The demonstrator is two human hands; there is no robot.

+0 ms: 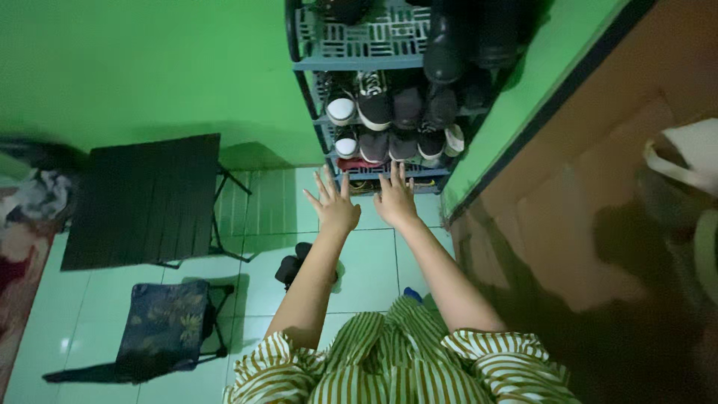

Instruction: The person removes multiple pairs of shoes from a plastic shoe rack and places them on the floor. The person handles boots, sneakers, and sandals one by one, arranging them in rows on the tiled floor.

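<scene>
Hands stretched forward, palms down, over a pale tiled floor (366,269): the left hand (334,206) and the right hand (395,200) sit side by side, near each other but apart, each with fingers spread wide and holding nothing. Both reach toward a blue-grey shoe rack (366,56) standing against a green wall (149,67), and the fingertips end just short of its lowest shelf as seen from above. Rows of dark sneakers with white soles (389,112) fill the middle shelves, while a pair of tall black boots (449,45) stands on the upper shelf at the right. Below the left forearm, a black shoe (292,265) lies on the tiles. Further left stands a black folding table whose slatted tabletop (146,198) is bare, and in front of it a small folding stool with a blue leaf-patterned seat (168,322). Striped olive-and-white sleeves (389,366) with ruffled edges cover the person's upper arms at the bottom of the view. A brown wooden door (598,194) fills the right side.
</scene>
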